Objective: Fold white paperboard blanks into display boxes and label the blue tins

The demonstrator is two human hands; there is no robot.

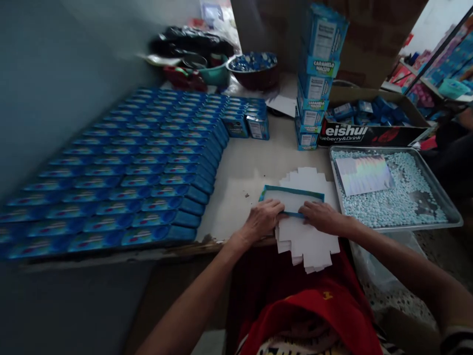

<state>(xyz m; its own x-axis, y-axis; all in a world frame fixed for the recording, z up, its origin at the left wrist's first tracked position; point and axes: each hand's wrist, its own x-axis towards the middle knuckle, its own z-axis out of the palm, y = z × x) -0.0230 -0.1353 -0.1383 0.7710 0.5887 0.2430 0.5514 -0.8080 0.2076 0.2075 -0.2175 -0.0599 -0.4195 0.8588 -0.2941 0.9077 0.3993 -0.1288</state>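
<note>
A shallow open carton with blue sides and a white inside [291, 196] lies at the table's front edge, on top of a stack of white card blanks [310, 244]. My left hand [265, 217] grips the near left corner of the carton, its fingers bent over the rim. On the near right side, my right hand [320, 216] pinches the same rim with curled fingers. The near wall of the carton is partly hidden by both hands.
Rows of blue packets [148, 167] cover the table's left side. A tall stack of blue boxes [314, 88] stands behind. At right are a metal tray of pale blue pellets [417, 182] and a black carton [373, 135]. Bowls [254, 76] sit at the back.
</note>
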